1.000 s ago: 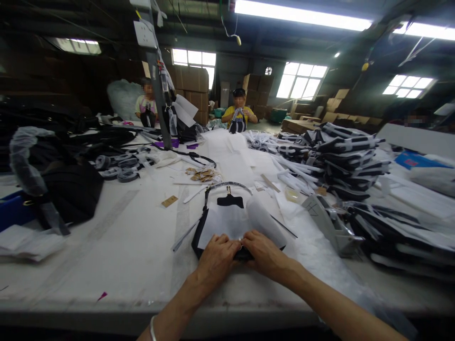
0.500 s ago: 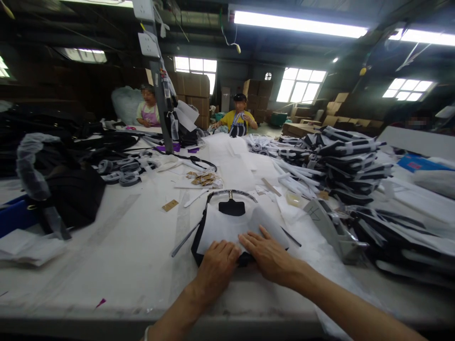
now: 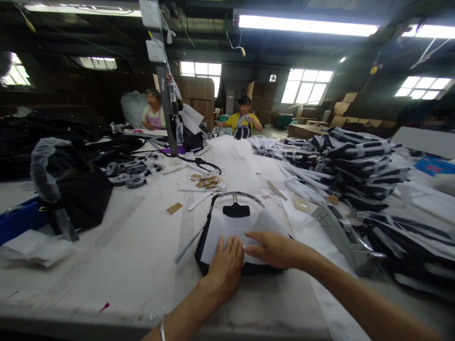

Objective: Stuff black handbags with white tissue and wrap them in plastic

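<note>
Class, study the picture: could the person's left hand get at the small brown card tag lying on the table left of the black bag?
Probably yes. The left hand lies flat on the white sheet over the black bag; the brown card tag lies up-left on bare table with nothing between.

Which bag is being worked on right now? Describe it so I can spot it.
On the long white table, look at the near edge, centre. A flat black bag lies under both hands, left hand and right hand. Unlike the stacked bags, it lies alone, covered by white paper.
</note>
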`<state>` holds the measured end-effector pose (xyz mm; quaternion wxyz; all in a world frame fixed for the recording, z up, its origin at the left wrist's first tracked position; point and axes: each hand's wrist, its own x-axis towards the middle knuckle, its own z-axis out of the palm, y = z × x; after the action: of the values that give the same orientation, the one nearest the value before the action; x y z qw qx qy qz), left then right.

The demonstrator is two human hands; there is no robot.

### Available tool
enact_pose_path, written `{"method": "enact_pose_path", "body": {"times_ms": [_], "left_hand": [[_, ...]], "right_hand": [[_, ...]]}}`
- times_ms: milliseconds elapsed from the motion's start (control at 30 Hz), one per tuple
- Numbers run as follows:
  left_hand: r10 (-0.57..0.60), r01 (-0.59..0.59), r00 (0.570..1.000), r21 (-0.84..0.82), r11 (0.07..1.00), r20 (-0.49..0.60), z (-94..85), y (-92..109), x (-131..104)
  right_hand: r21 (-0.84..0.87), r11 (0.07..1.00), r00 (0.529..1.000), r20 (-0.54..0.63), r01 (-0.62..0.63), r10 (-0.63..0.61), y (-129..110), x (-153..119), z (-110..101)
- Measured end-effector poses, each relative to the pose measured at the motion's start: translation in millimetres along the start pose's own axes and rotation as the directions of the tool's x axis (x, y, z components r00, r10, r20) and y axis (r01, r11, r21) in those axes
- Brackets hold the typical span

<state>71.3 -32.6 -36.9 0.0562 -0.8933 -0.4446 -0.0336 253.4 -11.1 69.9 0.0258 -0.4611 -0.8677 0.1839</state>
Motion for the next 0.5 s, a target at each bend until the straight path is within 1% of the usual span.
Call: {"method": "enact_pose_path", "body": {"times_ms": [33, 67, 100, 133, 200, 267, 333, 367, 433, 500], "left_hand": [[-0.029, 0.029, 1.000, 0.018, 0.999, -0.007, 4.1, 2.6, -0.4], [-0.051, 0.051, 0.999, 0.028, 0.998, -0.007, 6.7, 4.8, -0.7], [-0.068, 0.068, 0.998, 0.027, 0.997, -0.001, 7.7, 6.2, -1.2], [-0.081, 0.081, 0.997, 0.009, 0.997, 0.009, 7.2, 6.5, -2.1], [-0.076, 0.079, 0.997, -0.076, 0.994, 0.032, 1.4, 3.5, -5.2], [-0.036, 0.044, 0.998, -0.194, 0.980, 0.044, -11.5, -4.3, -8.6], [0.028, -0.005, 0.997, -0.287, 0.958, 0.075, -30.7, -16.0, -7.4], [0.067, -0.030, 0.992, -0.314, 0.949, 0.107, -41.5, -22.6, -3.7], [0.141, -0.073, 0.972, -0.323, 0.943, 0.191, -61.4, -35.3, 10.8], [0.145, -0.072, 0.964, -0.307, 0.949, 0.221, -73.5, -43.6, 31.0]], "right_hand": [[0.015, 1.000, 0.999, -0.049, -0.019, 0.020, -1.7, 8.7, -9.2], [0.006, 0.999, 0.995, -0.099, -0.033, 0.033, -2.0, 17.5, -13.2], [-0.027, 0.999, 0.990, -0.135, -0.039, 0.035, -0.5, 25.4, -11.7], [-0.076, 0.997, 0.989, -0.147, -0.035, 0.024, 2.9, 31.9, -5.0], [-0.175, 0.984, 0.988, -0.154, -0.035, 0.008, 14.9, 39.4, 19.5], [-0.248, 0.967, 0.981, -0.192, -0.052, 0.003, 29.7, 40.7, 48.0], [-0.281, 0.957, 0.971, -0.238, -0.072, 0.003, 41.4, 39.3, 68.8], [-0.289, 0.954, 0.969, -0.247, -0.078, 0.004, 44.7, 38.6, 74.7], [-0.304, 0.950, 0.974, -0.225, -0.075, 0.005, 45.8, 37.9, 78.2], [-0.305, 0.949, 0.981, -0.195, -0.078, 0.018, 41.6, 37.4, 74.0]]}}
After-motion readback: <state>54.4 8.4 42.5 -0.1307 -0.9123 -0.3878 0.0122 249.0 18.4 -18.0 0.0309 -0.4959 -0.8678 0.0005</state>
